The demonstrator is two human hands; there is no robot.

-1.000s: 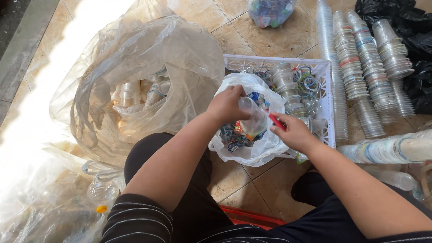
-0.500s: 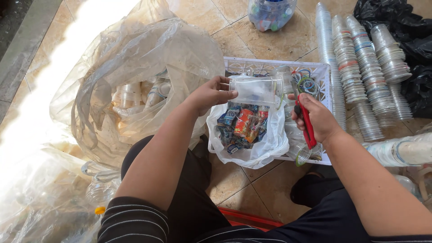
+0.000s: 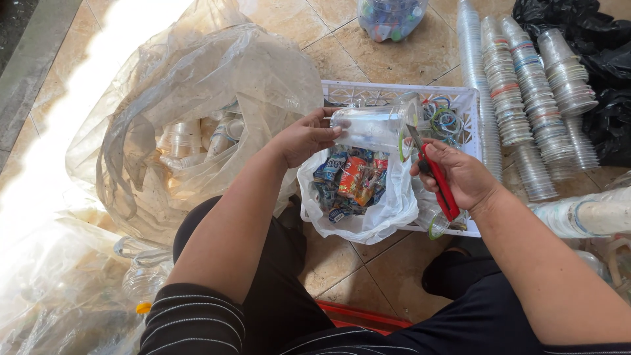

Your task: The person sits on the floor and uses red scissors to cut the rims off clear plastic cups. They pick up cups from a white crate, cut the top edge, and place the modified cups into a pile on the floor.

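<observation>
The left hand [image 3: 303, 137] is clamped around the base of a clear plastic cup [image 3: 376, 126], held sideways above the white bag of colourful scraps [image 3: 358, 197]. At three o'clock of the cup, the right hand [image 3: 460, 174] is closed on a red-handled cutter [image 3: 434, 174], its blade at the cup's green-edged rim. The step in hand looks like trimming the rim; the next move calls for a steady cup and a blade kept off the fingers.
</observation>
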